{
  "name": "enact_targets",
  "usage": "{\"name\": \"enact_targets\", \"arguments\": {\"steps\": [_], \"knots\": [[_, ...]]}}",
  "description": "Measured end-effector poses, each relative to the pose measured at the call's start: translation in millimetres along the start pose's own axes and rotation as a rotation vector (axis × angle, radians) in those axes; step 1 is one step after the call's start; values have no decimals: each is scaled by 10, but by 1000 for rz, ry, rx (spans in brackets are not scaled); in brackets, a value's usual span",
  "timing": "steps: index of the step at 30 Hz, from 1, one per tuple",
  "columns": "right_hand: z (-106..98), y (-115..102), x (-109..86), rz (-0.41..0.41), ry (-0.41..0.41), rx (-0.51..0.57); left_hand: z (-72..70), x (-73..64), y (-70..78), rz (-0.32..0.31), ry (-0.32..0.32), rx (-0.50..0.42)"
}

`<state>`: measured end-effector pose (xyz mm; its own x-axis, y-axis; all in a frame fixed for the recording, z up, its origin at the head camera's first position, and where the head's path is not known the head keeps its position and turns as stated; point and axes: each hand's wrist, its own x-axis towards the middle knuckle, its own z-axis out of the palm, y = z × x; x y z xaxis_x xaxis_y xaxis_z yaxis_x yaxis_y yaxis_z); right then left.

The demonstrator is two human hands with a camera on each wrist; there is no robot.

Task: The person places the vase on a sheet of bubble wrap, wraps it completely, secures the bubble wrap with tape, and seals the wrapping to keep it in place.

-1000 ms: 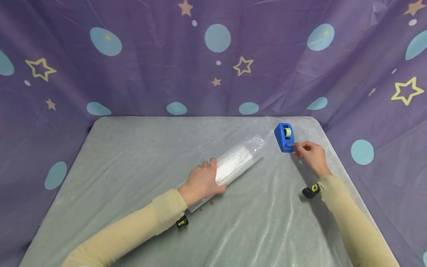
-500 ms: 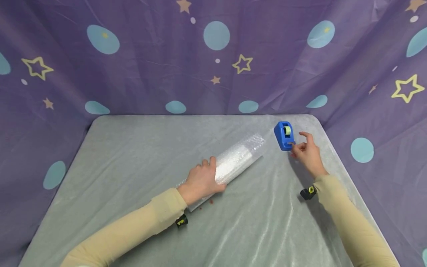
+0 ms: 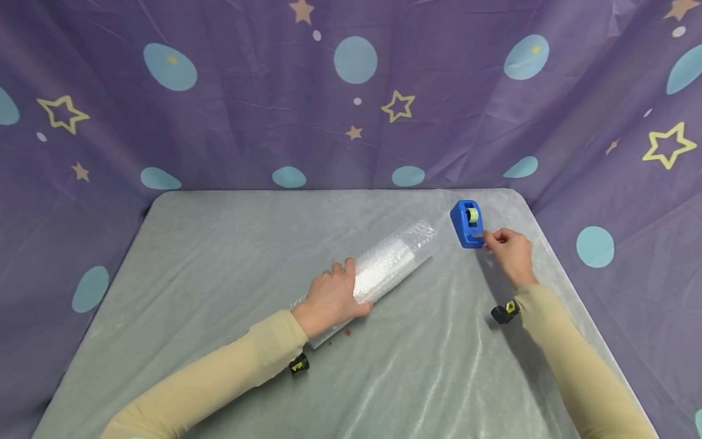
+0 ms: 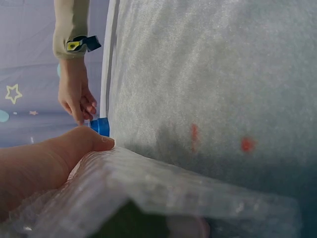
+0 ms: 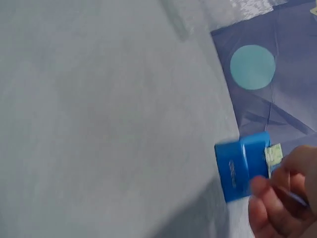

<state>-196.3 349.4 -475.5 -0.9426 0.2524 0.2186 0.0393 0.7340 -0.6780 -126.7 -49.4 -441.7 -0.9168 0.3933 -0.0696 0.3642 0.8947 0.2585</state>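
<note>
A roll of bubble wrap (image 3: 386,268) lies slantwise on the table, its far end flat and see-through. My left hand (image 3: 331,300) grips it near the close end, thumb on the near side and fingers over the top. In the left wrist view, something dark green and pinkish shows inside the wrap (image 4: 163,173). At the back right stands a blue tape dispenser (image 3: 463,231) with a small pale-green tape roll (image 3: 473,214). Beside its cutter edge, my right hand (image 3: 511,253) pinches the tape end between thumb and forefinger; the strip itself is barely visible.
A grey cloth covers the table (image 3: 230,244). Purple curtains (image 3: 241,110) with stars and dots hang behind it and at both sides. Small reddish spots (image 4: 247,144) mark the cloth near the roll.
The right forefinger lifted away from the thumb half a second ago and has now come back down to it at the dispenser. The left hand and the roll have stayed put.
</note>
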Motion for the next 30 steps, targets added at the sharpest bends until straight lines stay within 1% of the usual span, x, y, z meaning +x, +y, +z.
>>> {"name": "enact_targets", "arguments": {"steps": [4, 7, 11, 14, 17, 21, 27, 30], "knots": [[12, -42, 29, 100, -54, -2, -2, 0, 4, -3, -10, 0], [25, -66, 47, 186, -77, 4, 2, 5, 4, -7, -15, -2], [44, -101, 58, 325, -100, 127, 5, 11, 3, -13, -16, -7], [48, -114, 58, 402, -137, 212, 4, 10, 0, -20, -19, -10], [31, -108, 47, 443, -201, 271, 7, 8, 0, -25, -23, -8], [-16, -73, 37, 510, -267, 389, 8, 3, 3, -23, -20, -6], [-95, -53, 55, 623, -334, 571, 5, 4, 2, -20, -19, -3], [-110, -68, 56, 643, -345, 606, 5, 13, 2, -18, -11, -9]]}}
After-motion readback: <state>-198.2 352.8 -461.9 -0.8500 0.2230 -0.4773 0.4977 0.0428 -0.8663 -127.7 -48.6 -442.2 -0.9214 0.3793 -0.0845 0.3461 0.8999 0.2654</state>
